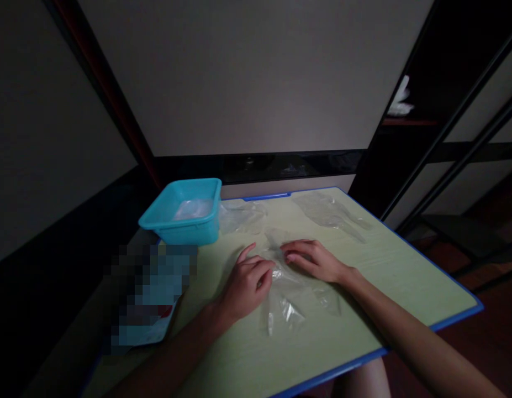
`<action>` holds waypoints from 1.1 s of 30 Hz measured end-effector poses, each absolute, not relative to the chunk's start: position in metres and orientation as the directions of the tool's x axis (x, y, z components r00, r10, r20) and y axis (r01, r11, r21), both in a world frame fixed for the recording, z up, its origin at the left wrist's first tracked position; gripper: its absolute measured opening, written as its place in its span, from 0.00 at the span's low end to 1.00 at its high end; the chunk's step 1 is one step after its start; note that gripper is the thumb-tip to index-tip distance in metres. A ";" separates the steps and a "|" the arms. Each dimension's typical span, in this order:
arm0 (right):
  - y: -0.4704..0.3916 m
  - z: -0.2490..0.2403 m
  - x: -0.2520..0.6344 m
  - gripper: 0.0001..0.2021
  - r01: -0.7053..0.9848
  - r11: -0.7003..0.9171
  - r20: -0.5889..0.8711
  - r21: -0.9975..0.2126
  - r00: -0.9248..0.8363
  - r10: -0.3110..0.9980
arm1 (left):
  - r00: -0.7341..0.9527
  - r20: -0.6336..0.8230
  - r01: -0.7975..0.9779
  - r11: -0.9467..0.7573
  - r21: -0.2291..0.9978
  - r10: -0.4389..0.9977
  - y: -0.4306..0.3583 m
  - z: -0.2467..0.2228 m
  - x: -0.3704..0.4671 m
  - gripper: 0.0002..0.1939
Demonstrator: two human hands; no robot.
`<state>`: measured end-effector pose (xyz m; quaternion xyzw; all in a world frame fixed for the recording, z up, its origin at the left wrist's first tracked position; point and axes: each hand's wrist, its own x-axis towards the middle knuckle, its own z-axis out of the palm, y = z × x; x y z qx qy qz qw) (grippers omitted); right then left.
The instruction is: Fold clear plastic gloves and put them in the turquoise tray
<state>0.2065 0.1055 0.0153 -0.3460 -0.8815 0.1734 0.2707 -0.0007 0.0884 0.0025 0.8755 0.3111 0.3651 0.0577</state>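
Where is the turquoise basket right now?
In the head view, the turquoise basket sits at the far left corner of the table, beyond the left hand and left of clear plastic.

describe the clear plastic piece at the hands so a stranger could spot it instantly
Start with the pale green, blue-edged table; near its middle are the left hand and right hand. The crumpled clear plastic piece lies between them, spreading toward the person. A similar piece lies beside the turquoise basket, another at back right; only this one is at the hands.
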 end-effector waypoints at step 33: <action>0.115 -0.006 0.177 0.26 0.669 0.709 0.198 -0.223 -0.681 0.705 | 0.644 0.181 0.728 -0.668 0.153 0.744 0.085 -0.009 -0.002 0.33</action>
